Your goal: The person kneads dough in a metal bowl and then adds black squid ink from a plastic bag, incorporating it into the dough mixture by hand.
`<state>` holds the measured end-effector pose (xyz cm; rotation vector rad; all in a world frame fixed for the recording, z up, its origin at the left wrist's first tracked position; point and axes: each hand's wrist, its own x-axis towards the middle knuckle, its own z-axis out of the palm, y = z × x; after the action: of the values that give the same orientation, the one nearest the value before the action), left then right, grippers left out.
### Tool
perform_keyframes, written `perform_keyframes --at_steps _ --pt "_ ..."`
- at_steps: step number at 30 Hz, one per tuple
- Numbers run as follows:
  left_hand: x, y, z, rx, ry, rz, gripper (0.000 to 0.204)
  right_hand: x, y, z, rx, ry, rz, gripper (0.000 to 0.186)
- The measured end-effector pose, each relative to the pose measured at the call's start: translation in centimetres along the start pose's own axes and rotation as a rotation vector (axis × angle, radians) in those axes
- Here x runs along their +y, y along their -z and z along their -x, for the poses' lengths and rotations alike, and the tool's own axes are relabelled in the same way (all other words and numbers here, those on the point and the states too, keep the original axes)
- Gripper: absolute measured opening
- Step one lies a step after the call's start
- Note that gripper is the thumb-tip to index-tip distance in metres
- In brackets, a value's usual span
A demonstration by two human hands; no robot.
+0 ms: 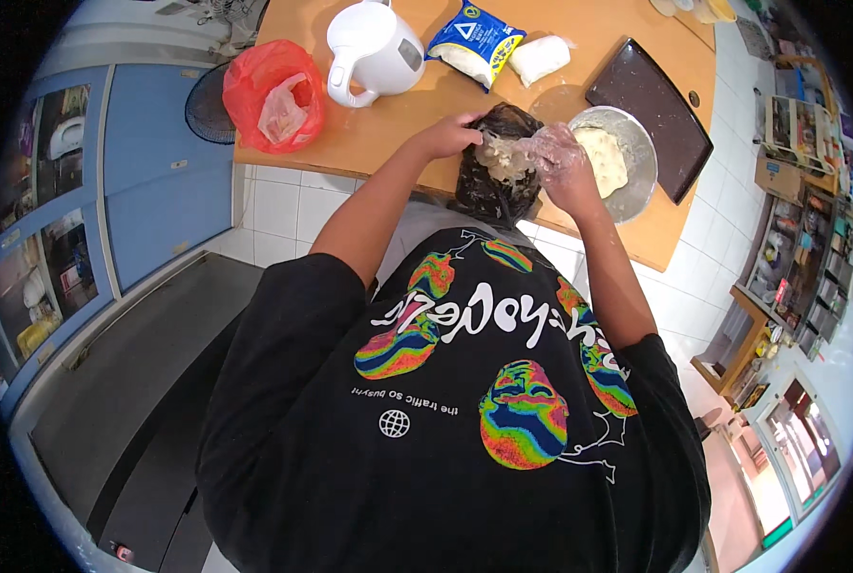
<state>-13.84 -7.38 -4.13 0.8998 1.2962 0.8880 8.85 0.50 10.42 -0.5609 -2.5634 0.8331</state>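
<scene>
Upper left, a red bag (259, 81), then a white kettle (362, 40). The left hand (448, 137), at upper centre, pinches the near edge of a black bag (495, 199). Below, a black shirt (436, 501) carries large white lettering and a smaller line. Above the bag stands a blue packet (476, 36) with white and yellow printing, a white packet (541, 59) beside it. The black bag lies between the hands; the right hand (562, 164), whitish and curled, is at its mouth, its grip impossible to tell. Upper right: dough (605, 160) in a bowl (644, 158), then a dark tray (665, 115)

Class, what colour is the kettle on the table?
The kettle is mostly white, as the head view shows.
</scene>
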Motion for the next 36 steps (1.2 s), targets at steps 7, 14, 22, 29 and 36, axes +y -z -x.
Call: perform_keyframes --at_steps 7,14,22,29,36 --pt "0.8 -0.7 2.9 0.133 -0.092 -0.354 0.076 0.9 -2.0 0.3 0.083 -0.276 -0.236 0.018" --pt "2.8 -3.4 5.0 0.340 -0.022 -0.472 0.083 -0.4 -3.5 -0.6 0.189 -0.543 -0.464 0.019" --pt "-1.4 -3.7 5.5 0.489 -0.015 -0.377 0.088 0.6 -4.1 -1.1 0.248 -0.670 -0.637 0.018" --pt "1.3 -5.9 4.8 0.574 0.042 -0.480 0.091 -1.2 -4.4 -1.5 0.117 -0.664 -0.580 0.019" --pt "1.9 -5.7 4.1 0.548 0.201 -0.602 0.088 -0.9 -3.3 -1.3 0.171 -0.673 -0.653 0.018"
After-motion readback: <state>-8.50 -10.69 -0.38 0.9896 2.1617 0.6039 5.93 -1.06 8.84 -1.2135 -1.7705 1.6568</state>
